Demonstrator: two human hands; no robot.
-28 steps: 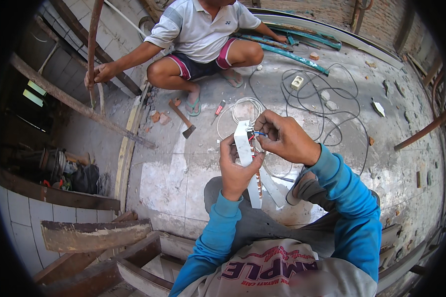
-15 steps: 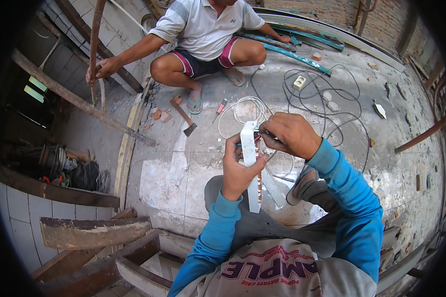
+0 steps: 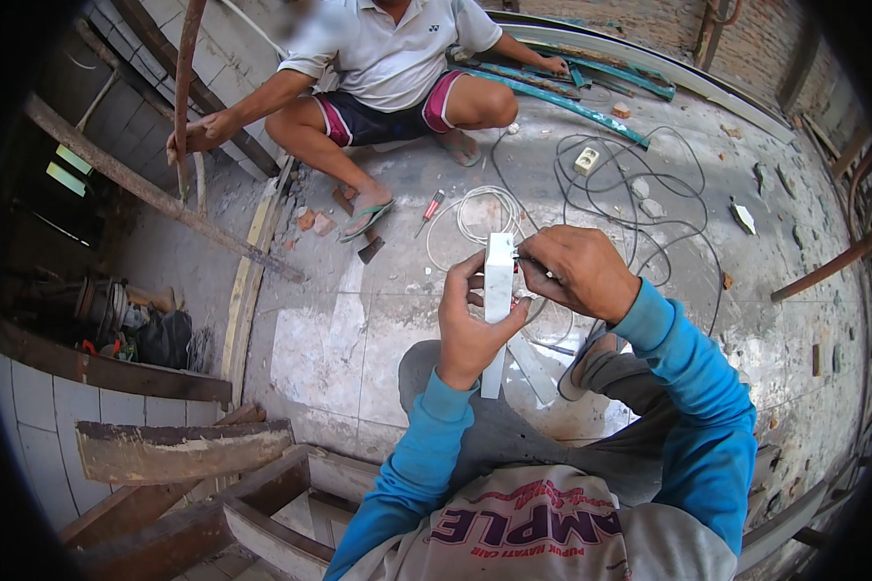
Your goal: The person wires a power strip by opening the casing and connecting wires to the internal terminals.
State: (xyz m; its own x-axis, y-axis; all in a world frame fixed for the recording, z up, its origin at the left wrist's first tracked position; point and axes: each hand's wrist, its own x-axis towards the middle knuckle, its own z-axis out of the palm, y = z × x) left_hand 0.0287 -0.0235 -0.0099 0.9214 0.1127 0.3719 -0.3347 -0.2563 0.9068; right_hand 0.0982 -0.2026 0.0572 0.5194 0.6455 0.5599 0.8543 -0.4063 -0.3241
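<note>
A rough concrete floor (image 3: 358,339) strewn with rubble spreads out below, with a brick wall at the far right and weathered wooden planks (image 3: 179,450) at the near left. At the centre, the left hand (image 3: 470,324) holds a long white plastic strip (image 3: 498,290) upright, fingers and thumb clamped around its middle. The right hand (image 3: 576,271) is just right of the strip's upper end, fingers curled together and pressed against its edge; what they pinch is hidden. Beyond the strip lie a coil of white wire (image 3: 480,213), a red-handled screwdriver (image 3: 430,211) and looping black cable (image 3: 639,184) with a white socket (image 3: 586,160). Farther off, another person (image 3: 388,68) squats, one hand gripping a rusty bar (image 3: 186,97).
</note>
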